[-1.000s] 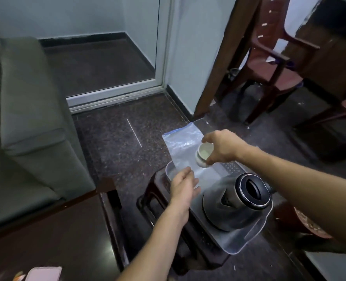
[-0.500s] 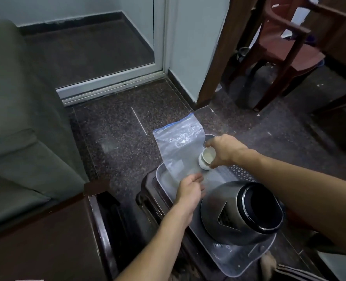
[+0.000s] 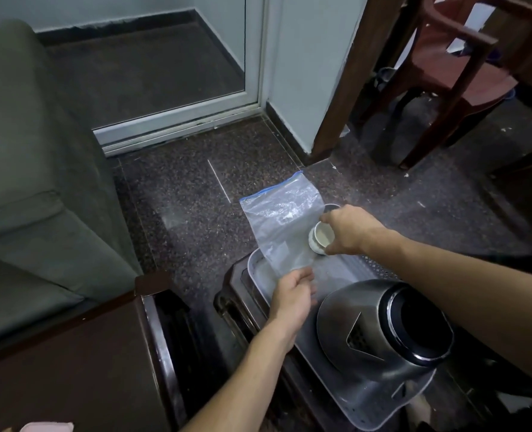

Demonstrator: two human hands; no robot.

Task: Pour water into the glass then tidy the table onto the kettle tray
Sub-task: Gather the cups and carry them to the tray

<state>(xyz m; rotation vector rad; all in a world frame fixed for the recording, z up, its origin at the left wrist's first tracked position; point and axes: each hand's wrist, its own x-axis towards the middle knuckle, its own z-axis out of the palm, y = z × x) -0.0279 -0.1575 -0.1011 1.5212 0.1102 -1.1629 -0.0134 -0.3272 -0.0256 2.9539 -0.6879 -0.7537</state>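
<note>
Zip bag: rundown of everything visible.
The zip bag is clear, wrinkled plastic with a blue zip strip along its far, raised end. It looks flat; contents cannot be made out. It slants up and away from the grey tray, its near end held by the left hand. The white cup in the right hand sits at its right edge; contact is unclear.

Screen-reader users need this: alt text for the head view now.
A right hand holds a small white cup at the far end of a grey tray; the left hand holds the near edge of a clear zip bag. A steel kettle stands on the tray.
</note>
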